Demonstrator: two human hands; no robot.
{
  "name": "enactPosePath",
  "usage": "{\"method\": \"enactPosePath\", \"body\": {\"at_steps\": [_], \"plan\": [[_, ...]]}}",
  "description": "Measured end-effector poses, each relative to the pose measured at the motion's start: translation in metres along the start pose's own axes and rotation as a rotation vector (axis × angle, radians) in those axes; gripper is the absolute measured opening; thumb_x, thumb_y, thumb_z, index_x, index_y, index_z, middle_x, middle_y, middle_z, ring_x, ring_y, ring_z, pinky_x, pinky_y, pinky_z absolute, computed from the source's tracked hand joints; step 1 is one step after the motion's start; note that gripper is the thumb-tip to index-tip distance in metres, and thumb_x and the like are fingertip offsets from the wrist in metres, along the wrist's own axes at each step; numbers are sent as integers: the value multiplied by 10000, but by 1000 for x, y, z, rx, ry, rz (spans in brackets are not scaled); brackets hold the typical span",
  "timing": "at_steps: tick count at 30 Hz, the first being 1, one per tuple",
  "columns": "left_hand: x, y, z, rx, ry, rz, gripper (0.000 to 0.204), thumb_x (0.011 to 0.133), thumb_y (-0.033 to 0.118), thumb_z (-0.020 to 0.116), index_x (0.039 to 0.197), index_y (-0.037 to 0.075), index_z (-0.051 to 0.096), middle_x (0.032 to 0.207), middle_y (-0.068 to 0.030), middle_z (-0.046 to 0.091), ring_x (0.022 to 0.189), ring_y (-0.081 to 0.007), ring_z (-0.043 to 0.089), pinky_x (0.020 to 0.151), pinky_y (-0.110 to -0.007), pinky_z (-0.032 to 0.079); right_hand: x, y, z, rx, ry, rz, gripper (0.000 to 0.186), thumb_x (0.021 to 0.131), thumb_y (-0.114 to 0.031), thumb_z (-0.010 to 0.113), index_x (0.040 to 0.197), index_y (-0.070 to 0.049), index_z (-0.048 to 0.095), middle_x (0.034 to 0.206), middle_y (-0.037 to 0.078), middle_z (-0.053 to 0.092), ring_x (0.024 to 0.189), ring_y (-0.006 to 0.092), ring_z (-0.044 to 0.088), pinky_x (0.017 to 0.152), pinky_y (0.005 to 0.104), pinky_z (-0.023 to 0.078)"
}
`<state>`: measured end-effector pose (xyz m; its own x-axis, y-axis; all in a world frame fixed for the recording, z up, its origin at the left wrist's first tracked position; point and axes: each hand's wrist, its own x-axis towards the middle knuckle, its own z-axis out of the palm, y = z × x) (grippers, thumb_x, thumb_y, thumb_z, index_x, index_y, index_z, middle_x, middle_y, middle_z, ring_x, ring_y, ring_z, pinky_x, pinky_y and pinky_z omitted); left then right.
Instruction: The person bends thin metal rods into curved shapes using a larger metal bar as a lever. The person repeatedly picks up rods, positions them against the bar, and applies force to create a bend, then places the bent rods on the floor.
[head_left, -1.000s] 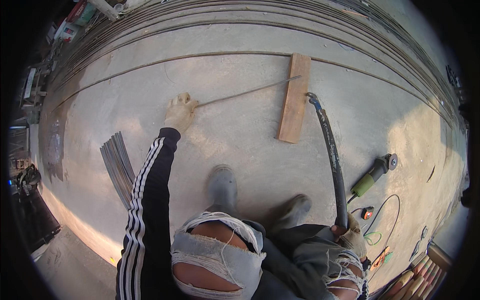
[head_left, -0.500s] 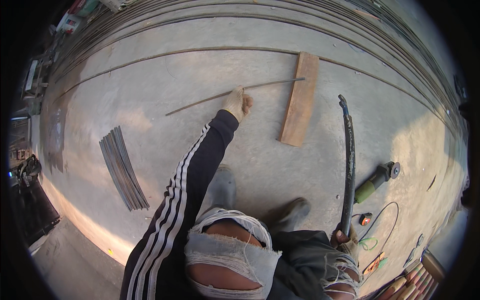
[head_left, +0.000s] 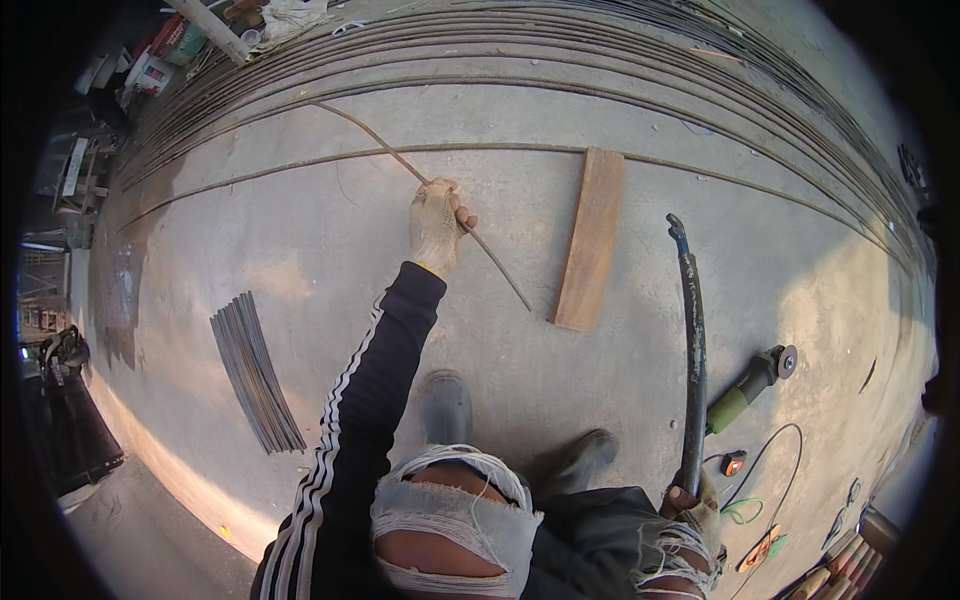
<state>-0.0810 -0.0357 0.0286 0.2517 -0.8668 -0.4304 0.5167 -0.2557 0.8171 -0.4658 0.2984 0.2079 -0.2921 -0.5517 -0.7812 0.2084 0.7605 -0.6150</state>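
— Where the gloved left hand (head_left: 437, 222) closed its grip on the thin steel rod (head_left: 430, 183), how did it seem to handle?

— Light but whippy, I judged; it was best held near the middle. It was long, rusty-brown and bowed, and ran across the concrete floor (head_left: 300, 260) toward the wooden plank (head_left: 591, 238).

— And the right hand (head_left: 694, 508)?

— It was wrapped round a long bending bar (head_left: 690, 350).

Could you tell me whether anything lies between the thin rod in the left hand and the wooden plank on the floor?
Nothing visible does. The left hand grips the thin rod, whose near end lies just short of the wooden plank, with only bare concrete floor between them.
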Motion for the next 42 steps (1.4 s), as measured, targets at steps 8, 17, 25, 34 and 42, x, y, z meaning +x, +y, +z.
{"method": "enactPosePath", "body": {"at_steps": [8,17,25,34,42], "plan": [[-57,43,-21,875,-151,312,516,1103,506,498,917,45,636,735,16,493,680,-143,457,651,-327,428,-2,-28,12,42,-285,-21,419,858,-206,872,1046,-40,536,682,43,547,485,145,530,436,270,390],[-78,59,-22,1200,-390,467,555,1117,531,454,856,55,573,726,-5,452,718,-140,445,680,-329,414,-2,-39,20,156,-603,21,439,891,-206,848,1098,-13,513,703,50,525,466,132,499,420,260,380],[-53,77,-13,1271,-477,522,594,1097,564,464,858,35,586,676,-104,490,676,-219,500,662,-391,439,-9,-38,15,168,-642,-1,445,889,-195,846,1105,2,510,697,55,513,461,133,485,419,265,368],[-35,81,-2,1320,-583,501,565,1083,540,485,884,29,622,717,-94,570,704,-254,538,716,-398,470,-7,-32,8,262,-672,27,420,877,-148,841,1090,3,512,697,68,513,456,136,481,407,276,362],[-47,53,6,1116,-608,83,574,1089,555,507,815,66,628,709,12,521,694,-141,468,663,-339,406,-2,-31,10,226,-668,14,426,857,-95,846,1104,4,515,728,88,539,465,140,496,410,277,367]]}}
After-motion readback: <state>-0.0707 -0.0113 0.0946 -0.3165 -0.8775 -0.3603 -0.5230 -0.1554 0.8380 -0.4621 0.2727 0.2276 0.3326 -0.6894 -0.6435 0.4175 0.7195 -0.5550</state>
